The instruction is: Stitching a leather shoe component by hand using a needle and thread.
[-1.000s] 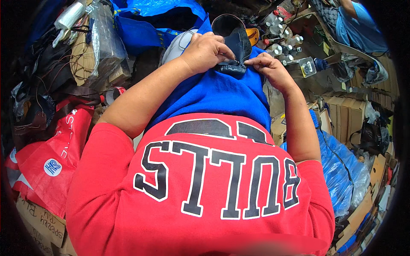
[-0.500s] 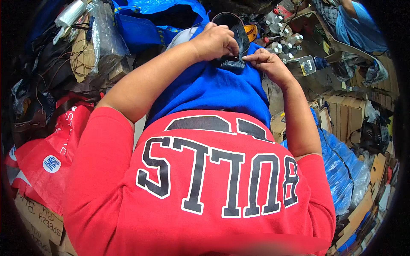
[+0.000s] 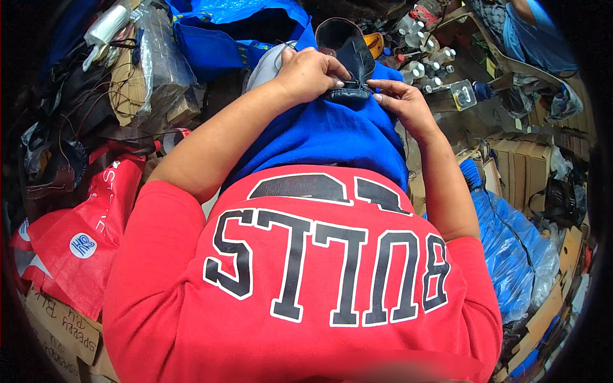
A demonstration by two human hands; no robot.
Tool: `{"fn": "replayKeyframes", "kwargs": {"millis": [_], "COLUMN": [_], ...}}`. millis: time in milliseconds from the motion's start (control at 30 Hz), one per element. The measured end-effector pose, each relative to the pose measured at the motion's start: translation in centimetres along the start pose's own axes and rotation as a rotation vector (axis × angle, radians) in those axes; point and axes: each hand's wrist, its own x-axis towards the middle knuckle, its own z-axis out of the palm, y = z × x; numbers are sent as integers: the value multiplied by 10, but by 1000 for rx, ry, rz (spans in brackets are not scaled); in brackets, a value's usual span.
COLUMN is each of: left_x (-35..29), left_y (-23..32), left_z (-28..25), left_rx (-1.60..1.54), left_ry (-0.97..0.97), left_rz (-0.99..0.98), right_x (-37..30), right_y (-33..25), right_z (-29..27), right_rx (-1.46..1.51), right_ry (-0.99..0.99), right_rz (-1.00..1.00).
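A black leather shoe (image 3: 351,93) rests on the blue cloth (image 3: 319,137) over my lap, its opening turned away from me. Bent over its left side is my left hand (image 3: 311,75), thumb and fingers pinched together at the upper. What sits in that pinch is too small to make out. A thin dark strand loops just above this hand. On the opposite side my right hand (image 3: 401,103) has its index finger and thumb closed in at the shoe's edge. Whatever lies between those fingertips is hidden.
Beyond the shoe lies an open blue bag (image 3: 236,35), with a yellow-orange piece (image 3: 375,45) nearby. Several small bottles (image 3: 424,60) stand at the far right. A red bag (image 3: 89,230) is on my left, blue plastic wrap (image 3: 507,249) and cardboard (image 3: 520,166) on my right.
My left hand has shifted slightly left and lower on the shoe. The right hand has drawn a little right, with its fingertips lower. More of the shoe's front shows between them.
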Motion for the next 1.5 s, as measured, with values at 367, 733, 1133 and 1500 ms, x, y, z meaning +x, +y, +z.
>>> {"fn": "replayKeyframes", "kwargs": {"millis": [367,733,1133,1500], "left_x": [11,-12,7,9], "left_y": [8,14,15,26], "left_z": [13,-11,-2,-5], "left_rx": [-141,300,124,287], "left_ry": [-113,9,-121,-152], "left_rz": [-8,158,201,305], "right_x": [15,7,-43,33], "right_y": [-11,-1,-13,-1], "right_z": [9,-21,-31,-73], "right_rx": [-262,-195,-288,-563], "right_ry": [-7,-8,101,47], "right_rz": [-10,-64,-257,-110]}}
